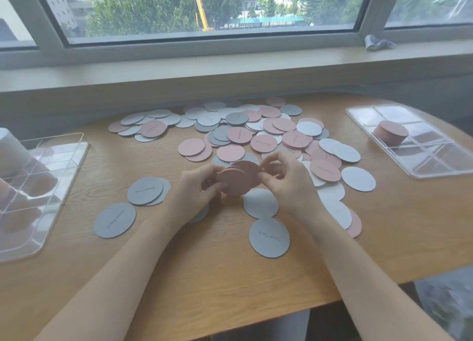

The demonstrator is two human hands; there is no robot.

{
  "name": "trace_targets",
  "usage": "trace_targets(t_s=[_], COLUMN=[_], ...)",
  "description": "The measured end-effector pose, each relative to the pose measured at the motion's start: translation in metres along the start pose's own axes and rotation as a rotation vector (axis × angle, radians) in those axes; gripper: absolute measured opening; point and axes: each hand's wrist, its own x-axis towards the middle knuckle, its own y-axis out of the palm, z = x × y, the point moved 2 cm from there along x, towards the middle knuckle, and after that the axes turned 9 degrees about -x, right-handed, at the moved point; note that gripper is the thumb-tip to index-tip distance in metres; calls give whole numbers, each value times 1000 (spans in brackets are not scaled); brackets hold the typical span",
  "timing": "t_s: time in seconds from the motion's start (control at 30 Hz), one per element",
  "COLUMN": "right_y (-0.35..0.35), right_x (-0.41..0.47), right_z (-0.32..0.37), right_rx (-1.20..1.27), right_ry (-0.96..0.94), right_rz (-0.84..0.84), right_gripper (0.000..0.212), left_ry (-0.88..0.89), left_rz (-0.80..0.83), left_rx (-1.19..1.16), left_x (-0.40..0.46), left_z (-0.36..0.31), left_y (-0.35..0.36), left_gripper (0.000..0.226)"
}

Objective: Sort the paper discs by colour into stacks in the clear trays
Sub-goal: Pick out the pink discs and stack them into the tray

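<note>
A small stack of pink discs [239, 178] is held between both hands above the middle of the wooden table. My left hand [198, 187] grips its left side, and my right hand [284, 176] pinches its right edge with the fingertips. Behind the hands lies a wide pile of loose pink and grey discs [245, 130]. Single grey discs [115, 220] lie near my forearms. At the right stands a clear tray [435, 164] holding a stack of pink discs [390, 133]. Another clear tray [38, 200] sits at the left.
A white cylinder [11, 151] stands at the far left by the left tray. A window sill runs behind the table, with a crumpled wrapper [377, 42] on it. The table's curved front edge is close to my body.
</note>
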Motion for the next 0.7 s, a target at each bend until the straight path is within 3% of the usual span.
trace_targets(t_s=[0.1,0.23,0.4,0.5,0.6,0.7], right_y=[10,8,-20,-51,-77,-84], right_x=[-3,-5,-26,-51,-76,-86], right_z=[1,-1,-22,-43,-62,-69], right_rx=[-21,-64,-408,-689,-883,-948], right_ry=[1,-17,-105,59,331,370], right_rz=[83,136,-79,-199,-92,-20], right_gripper=[14,13,18,36,64,71], left_ry=[12,4,4,1,7,0], left_rz=[2,21,33,40,47,50], left_rx=[21,30,24,14,16,10], left_x=[0,2,2,2,2,2], left_z=[0,3,3,0,1,1], left_y=[0,-1,-1,-1,-1,-1], left_gripper=[28,15,13,11,10,10])
